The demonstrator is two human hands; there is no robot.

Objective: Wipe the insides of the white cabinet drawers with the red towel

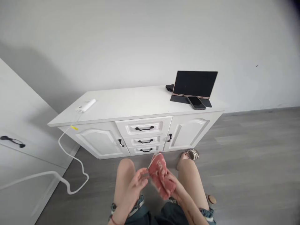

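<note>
A red cloth piece (158, 172) with a pale print hangs bunched in front of my knees, its kind unclear. My right hand (174, 182) is closed around its right side, fingers partly hidden by the folds. On the other side, my left hand (138, 181) pinches at the cloth's left edge, where a thin pale line like a cord or hem runs up to the top corner. The other fingers of that hand are loosely curled. Both hands are above the gap between my thighs.
A white cabinet (131, 104) with drawers stands ahead against the wall. On it are a propped tablet-like screen (195, 83), a phone (196, 103), a black item (169, 87) and a white power strip (87, 105). Its white cable (67, 184) droops at left, near a wardrobe (21, 125).
</note>
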